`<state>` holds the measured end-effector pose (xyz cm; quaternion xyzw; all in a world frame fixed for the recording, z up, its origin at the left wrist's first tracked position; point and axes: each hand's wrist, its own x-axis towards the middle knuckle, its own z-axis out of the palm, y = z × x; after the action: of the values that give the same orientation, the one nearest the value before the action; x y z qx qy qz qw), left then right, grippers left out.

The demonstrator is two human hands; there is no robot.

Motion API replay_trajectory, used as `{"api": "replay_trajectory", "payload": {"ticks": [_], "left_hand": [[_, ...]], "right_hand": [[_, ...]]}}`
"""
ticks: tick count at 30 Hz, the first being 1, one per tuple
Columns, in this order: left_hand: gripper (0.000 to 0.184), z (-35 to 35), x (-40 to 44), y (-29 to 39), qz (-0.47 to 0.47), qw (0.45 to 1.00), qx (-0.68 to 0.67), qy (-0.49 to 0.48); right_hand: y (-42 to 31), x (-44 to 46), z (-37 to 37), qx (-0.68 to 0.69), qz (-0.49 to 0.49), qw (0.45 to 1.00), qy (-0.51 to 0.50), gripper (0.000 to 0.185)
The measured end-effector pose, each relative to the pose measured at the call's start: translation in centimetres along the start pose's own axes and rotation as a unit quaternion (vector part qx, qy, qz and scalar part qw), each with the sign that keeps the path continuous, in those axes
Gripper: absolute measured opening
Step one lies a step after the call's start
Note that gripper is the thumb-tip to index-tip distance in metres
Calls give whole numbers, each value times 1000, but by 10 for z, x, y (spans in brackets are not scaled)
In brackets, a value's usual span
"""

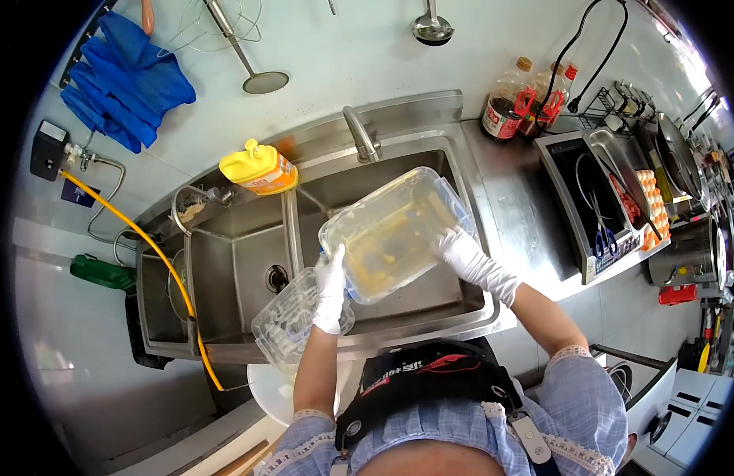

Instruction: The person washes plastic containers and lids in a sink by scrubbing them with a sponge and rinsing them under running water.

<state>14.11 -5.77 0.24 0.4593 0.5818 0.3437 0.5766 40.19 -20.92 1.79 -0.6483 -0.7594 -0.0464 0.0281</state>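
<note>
A clear plastic storage box with yellowish residue inside is tilted above the right sink basin. My left hand, in a white glove, is closed on the box's left edge. My right hand, also gloved in white, reaches over the right side of the box. Its fingertips are at the box's inner surface and smeared by motion, so their grip is unclear. Beneath my left wrist lies a clear plastic lid-like piece, across the sink's front edge.
A steel faucet rises behind the sink. A yellow bottle stands on its back ledge. A yellow hose crosses the left side. Sauce bottles, a cooktop and an egg tray are at right. A white bucket sits below.
</note>
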Motion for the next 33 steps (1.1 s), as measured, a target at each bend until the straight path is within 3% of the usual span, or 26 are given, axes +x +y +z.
{"api": "replay_trajectory", "payload": {"ticks": [1, 2, 3, 5, 6, 7, 9, 10, 12, 13, 15, 16, 17, 19, 24, 27, 29, 31, 32, 33], "left_hand": [[39, -2, 5, -4, -15, 996, 91, 9], [50, 5, -17, 16, 55, 985, 162, 25], [46, 6, -36, 29, 298, 900, 305, 90], [49, -3, -48, 51, 487, 798, 343, -87], [52, -8, -56, 63, 536, 702, 425, -197], [49, -3, -49, 53, 552, 716, 333, -269], [37, 3, -54, 50, 559, 709, 336, -268], [37, 5, -51, 44, 559, 709, 336, -268], [37, 10, -41, 30, 582, 728, 321, -167], [37, 11, -41, 29, 584, 727, 319, -168], [36, 9, -43, 26, 465, 819, 317, -117], [36, 10, -44, 26, 464, 819, 317, -115], [34, 14, -46, 25, 429, 856, 270, -100], [29, 19, -50, 24, 353, 917, 173, -66], [34, 20, -40, 13, 253, 959, 104, -75], [35, 25, -44, 28, 216, 970, 86, -70], [38, 26, -43, 30, 210, 972, 84, -60], [51, 26, -37, 20, 148, 984, 100, -11], [64, 28, -30, 16, 120, 991, 44, -38], [64, 34, -27, 8, 121, 991, 43, -36]], "right_hand": [[8, 5, -13, 36, -31, 999, 6, 15], [17, 11, -26, 73, -61, 995, 13, 10], [29, 16, -36, 131, -83, 988, -6, 10], [43, 26, -47, 166, -5, 972, -167, 12], [50, 31, -53, 168, -3, 971, -169, 12], [55, 37, -64, 220, 12, 959, -176, 15], [62, 49, -68, 270, 27, 945, -181, 18], [64, 54, -65, 283, 19, 950, -134, 19], [62, 65, -73, 276, 17, 957, -84, 27], [63, 67, -73, 273, 19, 958, -84, 27], [63, 71, -70, 347, 13, 936, 59, 34], [61, 74, -81, 370, 40, 928, 31, 42], [59, 75, -79, 370, 37, 928, 30, 42], [51, 73, -77, 352, 41, 921, 165, 46], [39, 73, -56, 358, 67, 908, 210, 48], [31, 72, -47, 393, 77, 889, 224, 36], [7, 72, -53, 371, 50, 901, 220, 28], [-17, 75, -71, 402, 12, 899, 171, 28], [-33, 76, -62, 361, 5, 910, 205, 24], [-48, 74, -52, 316, -74, 911, 254, 27]]}}
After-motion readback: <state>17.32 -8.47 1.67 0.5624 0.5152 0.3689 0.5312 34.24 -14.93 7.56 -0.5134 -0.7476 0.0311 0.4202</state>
